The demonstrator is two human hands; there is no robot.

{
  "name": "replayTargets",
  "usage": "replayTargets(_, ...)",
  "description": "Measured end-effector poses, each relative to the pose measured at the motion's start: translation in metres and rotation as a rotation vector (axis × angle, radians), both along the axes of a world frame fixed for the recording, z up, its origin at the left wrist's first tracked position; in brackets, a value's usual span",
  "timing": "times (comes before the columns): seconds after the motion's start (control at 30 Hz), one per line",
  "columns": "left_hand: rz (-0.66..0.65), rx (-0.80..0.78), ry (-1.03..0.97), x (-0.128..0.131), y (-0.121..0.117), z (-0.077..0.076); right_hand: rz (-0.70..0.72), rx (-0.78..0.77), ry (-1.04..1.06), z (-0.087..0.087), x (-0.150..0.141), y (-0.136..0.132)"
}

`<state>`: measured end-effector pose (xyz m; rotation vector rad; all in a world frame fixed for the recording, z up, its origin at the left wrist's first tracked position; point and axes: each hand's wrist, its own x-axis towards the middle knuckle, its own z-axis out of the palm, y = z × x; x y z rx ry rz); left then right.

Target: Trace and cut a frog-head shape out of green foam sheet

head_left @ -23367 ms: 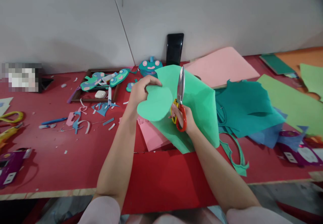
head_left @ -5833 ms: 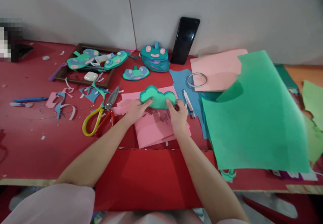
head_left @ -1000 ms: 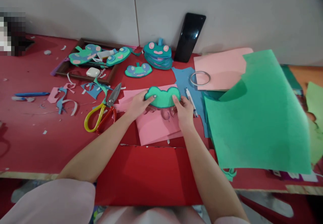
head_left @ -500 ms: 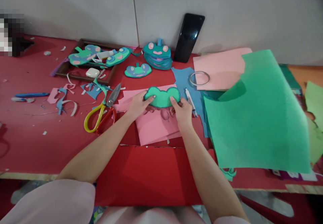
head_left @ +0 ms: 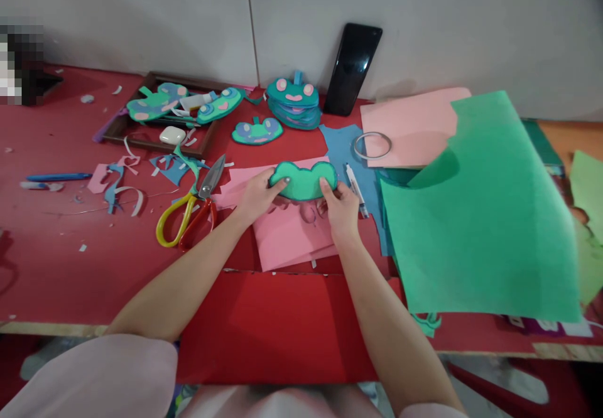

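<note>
Both hands hold a green felt frog-head cutout (head_left: 304,182) with a darker teal edge and two rounded bumps on top. My left hand (head_left: 258,197) pinches its left end, thumb on the face of it. At the right end my right hand (head_left: 343,208) grips it the same way; the fingers behind are mostly hidden. Beneath the cutout lie pink felt sheets (head_left: 287,242) with rounded holes cut in them. Scissors (head_left: 193,208) with yellow and red handles rest left of my left hand. A white marker (head_left: 357,189) lies just right of my right hand.
Finished frog faces are stacked (head_left: 293,101) at the back, with another frog face (head_left: 257,132) before them. A brown tray (head_left: 160,148) holds more. A phone (head_left: 353,69) leans on the wall. A large green felt sheet (head_left: 490,230) and a metal ring (head_left: 372,145) lie right; scraps (head_left: 113,186) left.
My right thumb has shifted very slightly on the cutout. Otherwise the hands and the cutout stay in the same place.
</note>
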<state>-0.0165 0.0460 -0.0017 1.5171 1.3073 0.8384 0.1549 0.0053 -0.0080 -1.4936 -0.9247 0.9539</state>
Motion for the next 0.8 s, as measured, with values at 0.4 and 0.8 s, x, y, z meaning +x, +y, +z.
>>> replayTargets(0.4, -0.026, -0.033, -0.044, 0.0001, -0.0008, -0.0010, -0.014, 0.012, 0.029, 0.0024, -0.0009, -0.0005)
replayTargets(0.8, -0.031, -0.144, -0.231, 0.0036, -0.0010, 0.0003, -0.058, 0.047, 0.072, 0.0041, -0.0019, -0.0018)
